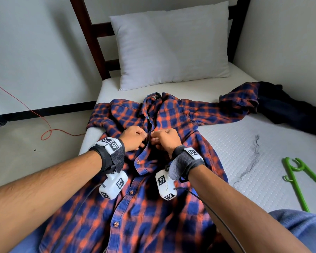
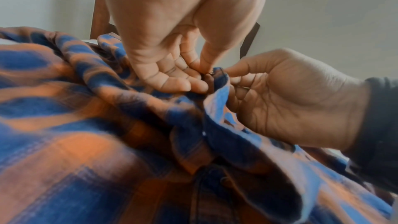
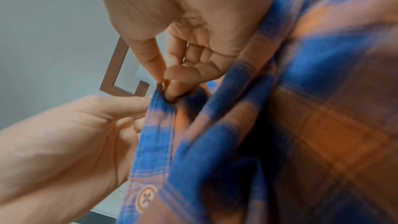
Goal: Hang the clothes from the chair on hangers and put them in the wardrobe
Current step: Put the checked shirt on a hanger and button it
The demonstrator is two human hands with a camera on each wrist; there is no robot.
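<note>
We have the plaid shirt (image 1: pixel 153 161) spread flat on the bed (image 1: pixel 226 143), front side up, its collar at 12 o'clock toward the pillow (image 1: pixel 171 46) and its hem at 6 o'clock near our body. It is not yet on a hanger. We judge that we are working on a button of the front placket, at about chest height; whether we close it or open it we cannot tell. The lower buttons look closed. So the task seems to be at an early stage: the hanging and the carrying to the wardrobe are both left.

Our left hand (image 1: pixel 133 138) pinches the edge of the placket between the thumb and the curled fingers (image 2: pixel 183 84). Our right hand (image 1: pixel 165 140) pinches the opposite edge, its fingers (image 3: pixel 183 74) bent and closed on the cloth. The two hands almost touch at the same point of the placket.

The green hanger (image 1: pixel 299 179) lies on the mattress at 3 o'clock from the shirt, well apart from our hands. A dark garment (image 1: pixel 290 110) lies at 2 o'clock, beside the shirt's sleeve, and it also waits. Neither a chair nor a wardrobe is visible to us.
</note>
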